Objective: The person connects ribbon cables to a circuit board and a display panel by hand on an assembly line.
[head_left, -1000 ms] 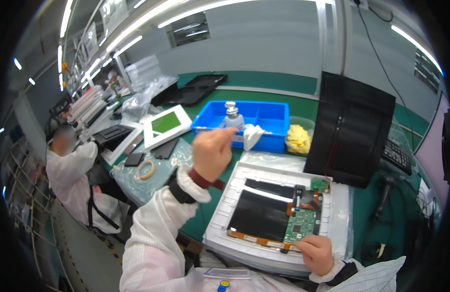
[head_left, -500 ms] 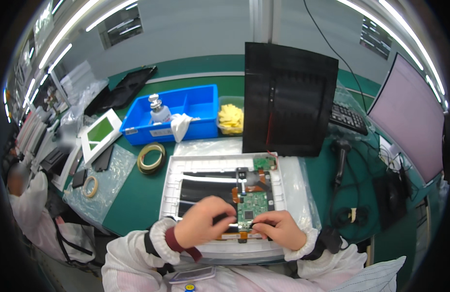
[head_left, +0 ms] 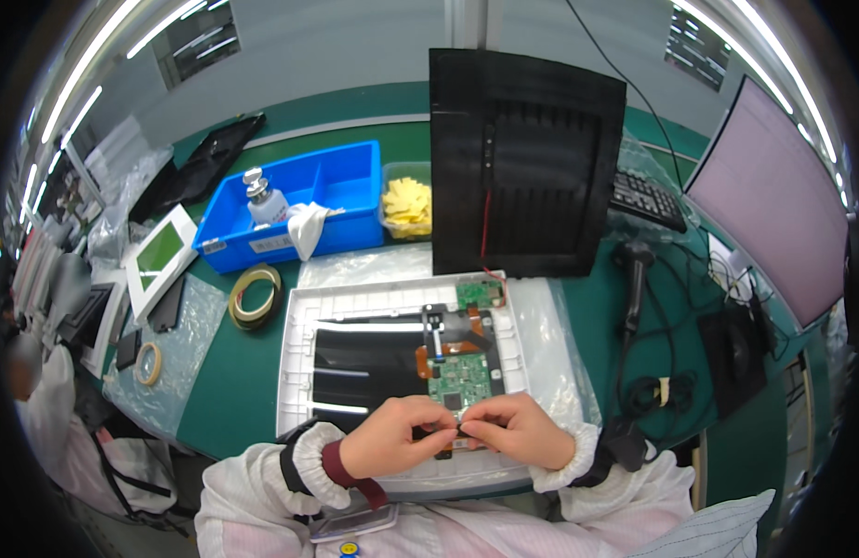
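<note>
A white plastic housing (head_left: 296, 339) lies in front of me with its inside facing up. It holds a dark panel (head_left: 369, 353), a green circuit board (head_left: 462, 376), a smaller green board (head_left: 479, 295) and orange flat cables (head_left: 465, 349). My left hand (head_left: 399, 437) is pinched at the board's lower edge. My right hand (head_left: 521, 430) pinches right beside it, the fingertips of both nearly meeting. Whatever small piece lies between the fingers is hidden. A black back cover (head_left: 527, 167) stands upright behind the housing, with a red wire (head_left: 486, 228) running down to the smaller board.
A blue bin (head_left: 346, 219) with a pump bottle (head_left: 264, 200) and white cloth stands behind, beside a tub of yellow pieces (head_left: 407, 206). Tape rolls (head_left: 254, 296) lie left. On the right are a scanner (head_left: 637, 279), keyboard (head_left: 648, 200) and monitor (head_left: 773, 200). A person (head_left: 53, 409) sits far left.
My left hand has moved in to the board's lower edge, its fingers now closed against my right fingertips. The whole view has shifted, so things appear further left and higher.
</note>
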